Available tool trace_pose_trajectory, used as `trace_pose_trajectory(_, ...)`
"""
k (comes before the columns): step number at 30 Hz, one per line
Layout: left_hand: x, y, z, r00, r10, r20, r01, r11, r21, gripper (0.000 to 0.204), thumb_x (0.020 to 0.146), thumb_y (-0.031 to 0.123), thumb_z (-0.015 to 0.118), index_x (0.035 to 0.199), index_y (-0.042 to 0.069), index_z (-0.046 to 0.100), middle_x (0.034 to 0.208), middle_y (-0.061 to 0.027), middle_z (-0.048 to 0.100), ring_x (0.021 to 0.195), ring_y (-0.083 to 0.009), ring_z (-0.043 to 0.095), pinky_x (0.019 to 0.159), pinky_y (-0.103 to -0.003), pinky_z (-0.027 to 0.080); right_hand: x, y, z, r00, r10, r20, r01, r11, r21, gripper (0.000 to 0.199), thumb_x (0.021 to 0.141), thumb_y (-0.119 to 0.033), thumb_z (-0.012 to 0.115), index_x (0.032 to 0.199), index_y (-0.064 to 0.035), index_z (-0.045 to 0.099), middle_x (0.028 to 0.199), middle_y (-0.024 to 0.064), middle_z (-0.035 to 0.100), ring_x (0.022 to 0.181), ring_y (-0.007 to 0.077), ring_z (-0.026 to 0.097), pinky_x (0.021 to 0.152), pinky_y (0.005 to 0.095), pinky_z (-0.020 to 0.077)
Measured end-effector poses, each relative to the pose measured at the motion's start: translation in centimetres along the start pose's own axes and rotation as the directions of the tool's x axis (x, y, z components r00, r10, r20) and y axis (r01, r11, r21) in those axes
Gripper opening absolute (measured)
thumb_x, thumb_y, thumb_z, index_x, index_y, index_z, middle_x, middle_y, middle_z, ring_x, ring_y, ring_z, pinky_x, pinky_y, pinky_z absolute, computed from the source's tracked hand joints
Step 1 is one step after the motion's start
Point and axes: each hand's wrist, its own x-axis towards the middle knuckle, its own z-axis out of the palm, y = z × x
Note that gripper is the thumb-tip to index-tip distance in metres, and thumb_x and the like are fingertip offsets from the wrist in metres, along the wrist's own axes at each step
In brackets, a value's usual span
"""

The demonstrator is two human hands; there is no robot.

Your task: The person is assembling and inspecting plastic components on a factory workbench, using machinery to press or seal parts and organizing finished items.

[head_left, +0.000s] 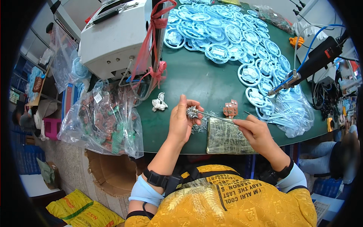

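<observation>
My left hand (180,120) is cupped, thumb up and fingers curled round a clump of small silvery screws (191,112). The clump sits at the tip of a thin metal rod (215,117). My right hand (257,132) pinches the rod's other end between thumb and fingers. More small screws (200,125) lie loose on the green table under and beside my left hand. A taped flat block (228,137) lies at the table's near edge, below the rod. Just beyond it is a brown circuit board piece (230,108).
Light-blue plastic wheel-shaped parts (217,53) are heaped at the back and right. A black electric screwdriver (317,56) hangs at the right, above a bag of blue sticks (295,113). On the left stand a grey machine (113,38) and a clear bag of boards (106,121). Crumpled white tissue (159,102) lies nearby.
</observation>
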Motion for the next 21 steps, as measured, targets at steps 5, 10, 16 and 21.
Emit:
trace_pose_trajectory(5, 1.4, -1.4, 1.3, 0.977, 0.157, -0.144, -0.118, 0.961, 0.251, 0.038, 0.1, 0.042, 0.051, 0.086, 0.007, 0.052, 0.072, -0.0008, 0.048, 0.052, -0.0048, 0.04, 0.041, -0.021, 0.032, -0.6, -0.6, 2.3, 0.994, -0.007, -0.11, 0.014, 0.998, 0.069, 0.027, 0.086, -0.001, 0.062, 0.112, -0.0062, 0.065, 0.078, 0.0126, 0.053, 0.067, 0.0307, 0.057, 0.059, 0.0376, 0.0451)
trace_pose_trajectory(10, 3.0, -1.8, 2.4, 0.883, 0.428, -0.192, -0.326, 0.854, 0.406, 0.034, 0.1, 0.038, 0.052, 0.081, 0.01, 0.047, 0.063, 0.0026, 0.042, 0.045, -0.0029, 0.032, 0.037, -0.02, 0.022, -1.6, -0.7, 4.7, 0.984, 0.045, -0.171, -0.018, 0.988, 0.153, 0.024, 0.089, 0.0, 0.058, 0.112, -0.0035, 0.063, 0.083, 0.0143, 0.057, 0.071, 0.0308, 0.059, 0.062, 0.0356, 0.0463)
trace_pose_trajectory(16, 2.4, -0.3, 3.7, 0.971, 0.141, -0.195, -0.153, 0.987, -0.05, 0.036, 0.101, 0.037, 0.048, 0.076, 0.011, 0.044, 0.057, 0.0022, 0.036, 0.042, -0.0055, 0.03, 0.035, -0.02, 0.019, -2.8, -0.5, 6.2, 0.947, 0.321, 0.019, -0.27, 0.762, 0.589, 0.024, 0.093, -0.003, 0.056, 0.116, -0.0013, 0.062, 0.08, 0.0036, 0.059, 0.065, 0.0108, 0.052, 0.058, 0.0267, 0.0426)
trace_pose_trajectory(21, 1.9, 0.8, 2.0, 0.992, -0.038, -0.123, 0.023, 0.992, -0.123, 0.036, 0.1, 0.037, 0.051, 0.075, 0.012, 0.044, 0.057, 0.0024, 0.035, 0.041, -0.0062, 0.028, 0.034, -0.02, 0.019, -3.4, 0.1, 3.4, 0.875, 0.397, 0.276, -0.472, 0.574, 0.669, 0.026, 0.092, -0.005, 0.058, 0.117, -0.0015, 0.063, 0.08, 0.0027, 0.061, 0.067, 0.0093, 0.054, 0.062, 0.0255, 0.0434)
